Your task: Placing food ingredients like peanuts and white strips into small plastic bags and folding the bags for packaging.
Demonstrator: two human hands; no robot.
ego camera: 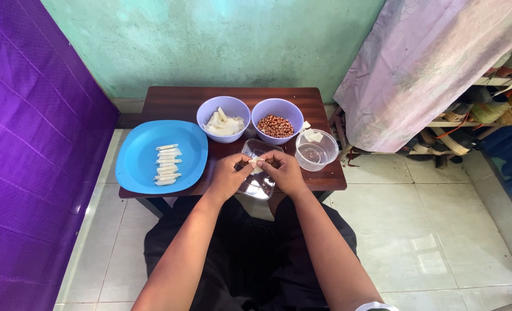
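My left hand (pixel 228 175) and my right hand (pixel 283 171) meet over a clear plastic lid (pixel 260 185) at the table's front edge. Together their fingers pinch a small white wrapper (pixel 256 163) that looks partly rolled. Behind the hands stand two lilac bowls: one with cut white wrapper pieces (pixel 223 124), one with brown peanuts (pixel 275 125). To the left lies a blue plate (pixel 141 154) carrying several finished white rolls (pixel 167 165) in a column.
A clear plastic container (pixel 316 152) holding a little water and a white piece sits at the right of the dark wooden table (pixel 175 101). A purple quilted panel stands at left, a curtain and shelves at right, tiled floor below.
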